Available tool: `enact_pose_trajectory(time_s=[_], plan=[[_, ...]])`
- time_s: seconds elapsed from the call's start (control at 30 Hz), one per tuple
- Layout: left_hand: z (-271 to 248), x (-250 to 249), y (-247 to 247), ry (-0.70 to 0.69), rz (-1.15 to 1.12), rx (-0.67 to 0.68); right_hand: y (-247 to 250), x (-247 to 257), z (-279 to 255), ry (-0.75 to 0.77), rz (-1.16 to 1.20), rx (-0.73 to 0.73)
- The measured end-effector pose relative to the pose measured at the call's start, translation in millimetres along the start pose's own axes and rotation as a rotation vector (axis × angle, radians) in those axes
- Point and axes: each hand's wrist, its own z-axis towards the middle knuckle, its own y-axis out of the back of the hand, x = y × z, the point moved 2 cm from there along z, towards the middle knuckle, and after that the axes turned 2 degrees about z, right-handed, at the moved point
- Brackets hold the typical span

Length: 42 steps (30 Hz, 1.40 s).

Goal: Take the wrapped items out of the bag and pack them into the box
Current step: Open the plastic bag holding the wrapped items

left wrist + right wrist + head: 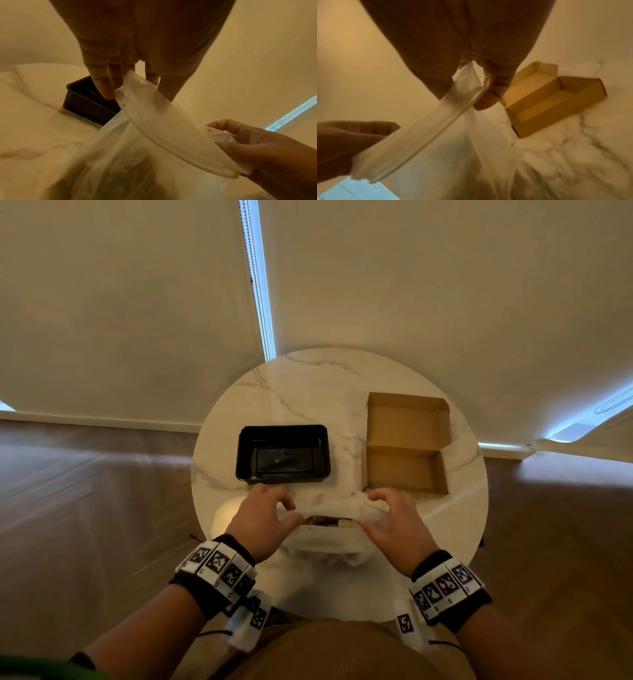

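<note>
A translucent white zip bag [329,546] lies at the near edge of the round marble table [308,392]. My left hand [270,513] pinches the left end of its mouth and my right hand [390,515] pinches the right end. The mouth gapes and brown wrapped items [325,521] show inside. In the left wrist view the bag's zip rim [164,124] stretches from my left fingers [102,88] across to my right hand [257,146]. The open cardboard box [406,445] [553,100] stands empty behind my right hand.
A black plastic tray [282,454] [85,102] stands behind my left hand, left of the cardboard box. Roller blinds [137,302] hang behind the table, with a bead chain [255,268] at the gap. Wooden floor [85,508] surrounds the table.
</note>
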Motion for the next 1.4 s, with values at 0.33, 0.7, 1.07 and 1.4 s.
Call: enact_pose_trajectory(time_s=[0.33,0.7,1.07,1.4], plan=[[11.0,-6.0,9.3,-0.010,-0.243,-0.069,10.7,3.4,4.2,0.066,-0.254,-0.075],[36.4,-5.9,-21.2,0.711,-1.256,0.440,-11.2,-8.0,19.0,-0.650,1.139,0.131],[47.3,11.2,-29.1,0.696,-1.389,0.348,-13.4,-22.3,15.9,-0.755,1.338,0.082],[26.8,26.3,-47.9,0.687,-1.148,0.408,-31.0,-52.5,-3.9,-0.554,0.915,0.159]])
